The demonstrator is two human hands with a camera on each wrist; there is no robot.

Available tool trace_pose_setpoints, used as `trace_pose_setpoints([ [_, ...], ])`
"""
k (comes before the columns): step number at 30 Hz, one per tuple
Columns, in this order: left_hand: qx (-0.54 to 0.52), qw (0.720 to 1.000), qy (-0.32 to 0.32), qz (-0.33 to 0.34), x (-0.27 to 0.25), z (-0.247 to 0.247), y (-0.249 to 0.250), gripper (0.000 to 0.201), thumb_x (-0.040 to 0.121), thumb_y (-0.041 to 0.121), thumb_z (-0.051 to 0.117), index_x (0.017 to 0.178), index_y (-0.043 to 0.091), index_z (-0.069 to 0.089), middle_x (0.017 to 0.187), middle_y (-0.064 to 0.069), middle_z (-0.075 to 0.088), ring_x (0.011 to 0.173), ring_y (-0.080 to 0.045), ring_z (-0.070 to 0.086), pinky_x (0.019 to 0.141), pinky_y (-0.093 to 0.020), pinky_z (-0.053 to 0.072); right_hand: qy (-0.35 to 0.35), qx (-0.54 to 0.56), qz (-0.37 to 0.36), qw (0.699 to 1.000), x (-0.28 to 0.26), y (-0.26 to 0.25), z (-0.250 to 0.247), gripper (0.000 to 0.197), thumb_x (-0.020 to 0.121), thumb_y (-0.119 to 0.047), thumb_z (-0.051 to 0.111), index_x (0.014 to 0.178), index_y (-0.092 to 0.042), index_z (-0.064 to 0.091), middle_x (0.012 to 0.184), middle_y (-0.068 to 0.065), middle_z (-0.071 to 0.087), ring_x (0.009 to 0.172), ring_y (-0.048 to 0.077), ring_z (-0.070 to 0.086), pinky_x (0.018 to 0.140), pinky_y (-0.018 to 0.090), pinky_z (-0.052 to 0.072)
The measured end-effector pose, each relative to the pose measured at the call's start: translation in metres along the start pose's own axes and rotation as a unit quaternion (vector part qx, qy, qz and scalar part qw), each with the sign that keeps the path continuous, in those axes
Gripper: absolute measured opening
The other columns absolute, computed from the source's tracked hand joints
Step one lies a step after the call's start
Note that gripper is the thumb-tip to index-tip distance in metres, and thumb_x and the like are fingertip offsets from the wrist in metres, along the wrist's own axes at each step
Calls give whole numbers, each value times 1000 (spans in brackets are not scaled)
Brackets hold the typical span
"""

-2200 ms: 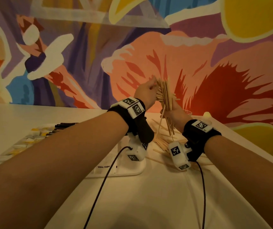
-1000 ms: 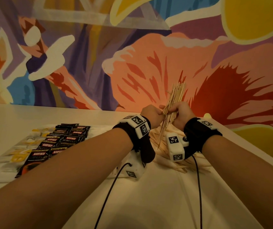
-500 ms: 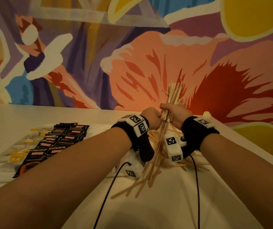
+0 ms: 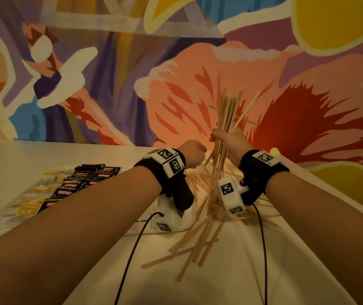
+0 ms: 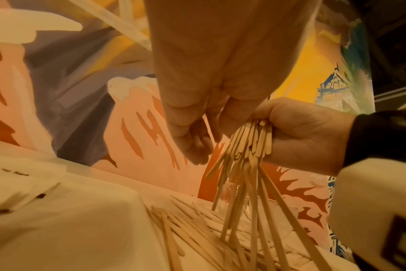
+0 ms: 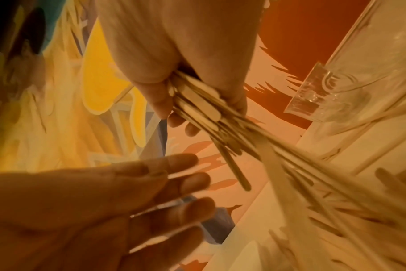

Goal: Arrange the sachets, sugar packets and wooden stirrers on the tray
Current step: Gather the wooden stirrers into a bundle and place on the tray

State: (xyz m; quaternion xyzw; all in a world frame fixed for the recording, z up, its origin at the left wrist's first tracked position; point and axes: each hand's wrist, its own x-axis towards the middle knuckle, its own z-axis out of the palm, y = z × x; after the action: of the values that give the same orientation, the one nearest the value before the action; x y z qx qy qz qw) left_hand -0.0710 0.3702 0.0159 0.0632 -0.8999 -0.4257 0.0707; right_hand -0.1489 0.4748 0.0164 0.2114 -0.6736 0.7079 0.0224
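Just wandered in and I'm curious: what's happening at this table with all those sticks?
A person is sorting coffee supplies. Their right hand grips a bundle of wooden stirrers upright above a loose pile of stirrers on the table. The left hand is beside it, holding nothing. Dark sachets sit in rows on the left.

Right hand at top centre, curled round a bundle of thin pale wooden stirrers that fans down and right, blurred. Left hand at lower left, fingers straight, apart from the bundle. Clear glass cup at upper right. More loose wooden sticks scattered below.
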Motion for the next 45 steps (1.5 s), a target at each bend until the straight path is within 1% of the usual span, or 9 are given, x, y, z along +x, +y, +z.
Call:
trace_pose_setpoints([
  [3, -31, 999, 31, 8, 0, -2, 1, 48, 93, 4, 45, 140, 12, 39, 135, -14, 49, 115, -26, 52, 96, -35, 46, -26, -24, 9, 999, -5, 4, 0, 28, 86, 0, 60, 112, -2, 50, 75, 9, 55, 74, 23, 57, 69, 39, 49],
  [12, -112, 992, 20, 57, -2, -8, 15, 67, 89, 3, 54, 148, 10, 24, 151, -9, 31, 137, -24, 32, 102, -30, 33, -37, -70, 30, 996, -11, 12, -2, 16, 85, -9, 64, 98, -1, 59, 69, 8, 57, 60, 18, 55, 51, 25, 46],
  [17, -118, 990, -13, 71, -8, -5, 16, 58, 87, -6, 52, 141, 5, 36, 139, -8, 46, 124, -24, 47, 75, -21, 47, -59, -110, 28, 992, -13, 18, 2, 7, 85, -6, 61, 79, -8, 62, 65, 8, 57, 61, 20, 54, 56, 30, 43],
  [22, -1, 997, 16, 71, -15, -6, 9, 55, 85, 10, 65, 134, 6, 40, 117, -9, 56, 95, -16, 51, 73, -22, 44, -86, -160, 29, 983, -14, 17, 6, 15, 89, -7, 57, 74, -11, 55, 63, 1, 54, 53, 9, 53, 49, 19, 43],
  [28, 117, 985, -127, 9, -41, -10, -1, 59, 82, 17, 72, 133, 5, 44, 93, -9, 68, 67, -10, 63, 57, -16, 53, -54, -100, 39, 993, -13, 7, 8, 11, 91, -13, 59, 81, -8, 56, 66, 9, 59, 67, 24, 57, 77, 42, 50],
  [33, 260, 925, -278, 7, -75, -6, -4, 17, 80, 21, 74, 93, 15, 65, 76, 4, 64, 63, -4, 60, 53, -11, 47, -91, -144, 65, 983, -31, 12, 9, 16, 92, -14, 58, 77, -8, 55, 67, 10, 60, 61, 19, 56, 62, 27, 48],
  [36, 371, 867, -333, -4, -92, -3, 2, 27, 78, 34, 74, 92, 11, 69, 77, 1, 65, 61, -5, 55, 57, -12, 45, -55, -151, 23, 987, -33, 6, 11, 17, 92, -19, 57, 78, -10, 55, 66, 6, 61, 60, 14, 56, 64, 26, 47],
  [41, 502, 776, -381, -31, -109, 7, 10, 31, 85, 40, 66, 81, 9, 62, 62, 2, 57, 35, 0, 49, 37, -4, 39, -146, -271, 61, 949, -42, 9, 12, 24, 94, -26, 54, 76, -10, 60, 69, 1, 64, 64, 12, 57, 63, 23, 45],
  [45, 532, 751, -391, 2, -110, 16, 8, 28, 87, 37, 64, 84, 9, 64, 64, 3, 57, 32, 5, 47, 35, -2, 36, -117, -272, 36, 954, -31, -2, 6, 30, 91, -29, 58, 79, -4, 68, 75, 7, 68, 73, 22, 60, 75, 38, 51],
])
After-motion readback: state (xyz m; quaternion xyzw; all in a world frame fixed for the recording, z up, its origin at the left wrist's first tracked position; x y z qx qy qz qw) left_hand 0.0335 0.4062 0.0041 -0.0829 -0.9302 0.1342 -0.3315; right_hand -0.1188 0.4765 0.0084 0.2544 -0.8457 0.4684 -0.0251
